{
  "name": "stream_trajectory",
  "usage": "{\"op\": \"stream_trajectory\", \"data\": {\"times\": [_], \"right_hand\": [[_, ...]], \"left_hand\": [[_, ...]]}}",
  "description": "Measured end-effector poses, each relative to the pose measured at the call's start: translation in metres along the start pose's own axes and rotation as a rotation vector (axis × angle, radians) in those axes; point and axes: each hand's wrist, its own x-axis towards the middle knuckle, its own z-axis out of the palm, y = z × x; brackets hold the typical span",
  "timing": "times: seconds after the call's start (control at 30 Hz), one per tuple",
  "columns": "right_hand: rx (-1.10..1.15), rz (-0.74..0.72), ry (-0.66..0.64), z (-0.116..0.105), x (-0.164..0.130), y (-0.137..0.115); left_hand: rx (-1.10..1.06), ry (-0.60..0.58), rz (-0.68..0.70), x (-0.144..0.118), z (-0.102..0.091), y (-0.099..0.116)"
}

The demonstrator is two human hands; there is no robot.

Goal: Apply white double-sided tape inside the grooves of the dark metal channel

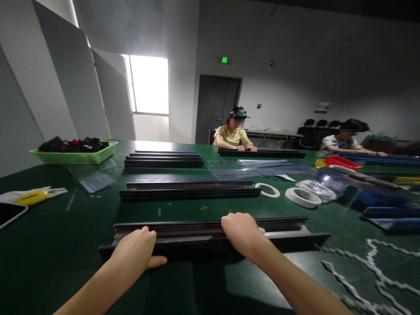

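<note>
A long black channel-shaped profile lies crosswise on the green table right in front of me, with a pale strip along its inside at the right. My left hand is closed over its left part, thumb down on the near wall and fingers over the top. Past the profile's middle, my right hand bears on the channel with its fingers curled inward; the fingertips are hidden behind the hand. A bit of white material shows beside the right wrist.
More black profiles lie beyond. White tape rolls, a large blue roll and crumpled white strips are at right. At left are a green basket, yellow-handled cutters and a phone. Two people work across the table.
</note>
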Motion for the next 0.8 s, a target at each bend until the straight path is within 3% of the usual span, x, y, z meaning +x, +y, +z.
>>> {"op": "stream_trajectory", "data": {"times": [0.47,0.8], "right_hand": [[-0.006,-0.007,0.016,0.001,0.0006,0.0],[0.007,-0.001,0.006,0.0001,-0.0007,0.0]], "left_hand": [[0.038,-0.05,0.03,-0.004,-0.007,0.0085],[0.003,-0.013,0.011,-0.0001,-0.0055,0.003]]}}
